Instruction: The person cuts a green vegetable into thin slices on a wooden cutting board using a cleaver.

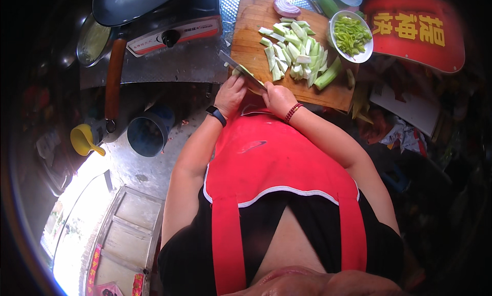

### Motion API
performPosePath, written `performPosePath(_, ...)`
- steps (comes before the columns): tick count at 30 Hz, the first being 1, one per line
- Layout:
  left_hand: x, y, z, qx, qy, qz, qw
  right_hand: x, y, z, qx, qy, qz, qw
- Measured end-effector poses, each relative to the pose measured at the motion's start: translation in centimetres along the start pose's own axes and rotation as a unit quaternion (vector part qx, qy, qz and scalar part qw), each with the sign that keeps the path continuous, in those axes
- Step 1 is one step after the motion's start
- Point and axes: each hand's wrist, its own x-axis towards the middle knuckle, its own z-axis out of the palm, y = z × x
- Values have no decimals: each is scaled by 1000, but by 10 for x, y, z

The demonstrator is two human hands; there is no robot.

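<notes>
My right hand [281,98] grips the handle end of a kitchen knife [248,76], its blade pointing away to the left across the board's near left corner. Bunched fingertips of my left hand [231,93] press on a pale green vegetable piece [235,71], mostly hidden by the blade and fingers. Both lie over a wooden cutting board [249,30]. Cut pale green vegetable pieces [294,49] are heaped mid-board. To their right is an uncut green vegetable length [329,73]. A halved purple onion [286,7] sits at the board's far edge.
A white bowl of sliced green vegetable [351,35] stands at the board's right edge, beside a red panel with yellow writing [415,32]. At left, a gas stove [175,34] carries a dark pan with a wooden handle [115,80] jutting towards me. A bucket [148,134] stands below.
</notes>
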Motion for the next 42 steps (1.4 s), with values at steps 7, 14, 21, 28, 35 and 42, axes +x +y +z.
performPosePath(7, 27, -3, -12, -14, -16, 46, 999, 20, 30, -23, 1, 78, 17, 997)
performPosePath(14, 33, 0, -9, -10, -7, 51, 999, -8, 15, -49, -25, 66, -1, 997)
performPosePath(21, 34, 3, -4, -49, 0, 21, 999, -52, -10, -45, -4, 3, 53, 999)
performPosePath(28, 33, 5, 0, -56, 12, 9, 998, -22, 1, -13, -22, 16, 61, 998)
performPosePath(35, 34, 4, -5, -55, 21, 11, 998, -7, 10, -10, 6, 53, 20, 998)
performPosePath(42, 18, 1, 1, -68, 11, -6, 998, -44, -11, -36, -14, 59, 18, 998)
